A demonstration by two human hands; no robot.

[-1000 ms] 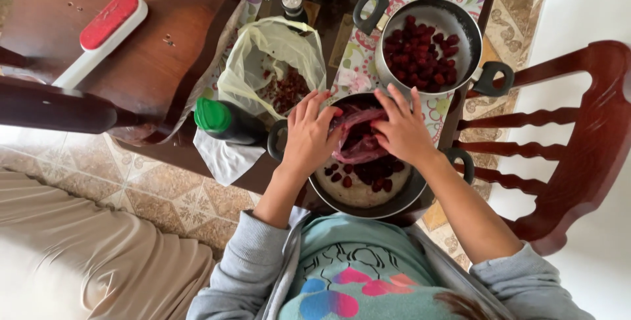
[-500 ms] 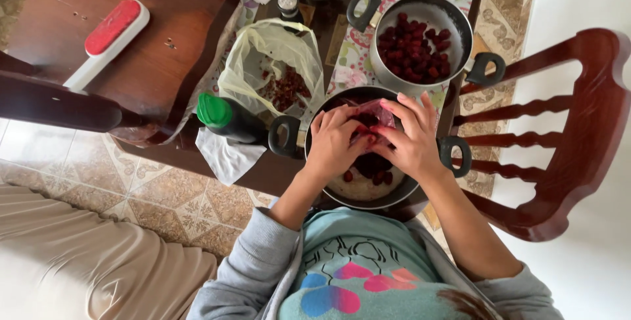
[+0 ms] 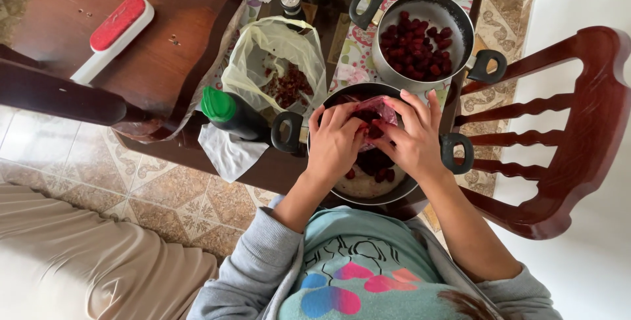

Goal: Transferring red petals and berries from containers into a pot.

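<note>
Both hands are busy over the near pot (image 3: pixel 453 152); the left hand (image 3: pixel 335 146) and the right hand (image 3: pixel 415 142) have their fingers pinched together on a thin plastic bag (image 3: pixel 380 106) stained red, held just above the dark red fruit (image 3: pixel 374 162) lying in the pot's bottom; how firm the pinch is I cannot tell. To my eye the work goes best with the bag kept low inside the rim, so juice and fruit fall into the pot and not on the table (image 3: pixel 164 63); a gentle squeeze should do, since thin film tears easily. The second pot (image 3: pixel 460 14) of fruit stands just behind; a pale bag of scraps (image 3: pixel 276 63) lies to the left, beside a green-capped bottle (image 3: pixel 230 115).
</note>
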